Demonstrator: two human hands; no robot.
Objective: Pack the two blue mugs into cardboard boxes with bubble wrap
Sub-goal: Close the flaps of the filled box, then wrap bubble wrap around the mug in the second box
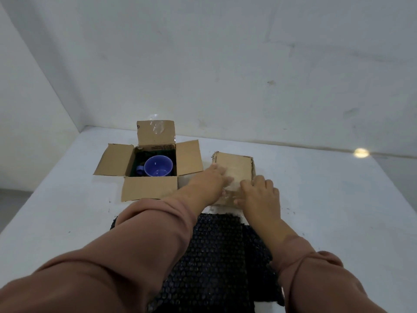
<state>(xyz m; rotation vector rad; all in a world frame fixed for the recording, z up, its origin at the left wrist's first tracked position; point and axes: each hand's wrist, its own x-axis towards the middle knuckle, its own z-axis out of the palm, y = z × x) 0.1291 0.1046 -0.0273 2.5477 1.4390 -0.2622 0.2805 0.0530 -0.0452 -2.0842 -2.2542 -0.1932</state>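
An open cardboard box stands at the left with all its flaps spread out. Inside it a blue mug sits upright on dark wrap, handle to the left. To the right is a second cardboard box with its flaps folded shut. My left hand lies flat on that box's top, fingers spread. My right hand presses on its near right edge. A dark sheet of bubble wrap lies on the table beneath my forearms. A second mug is not visible.
The white table meets a white wall at the back and a corner at the far left. A small bright light spot shows at the table's far right edge. Pink sleeves cover both my forearms.
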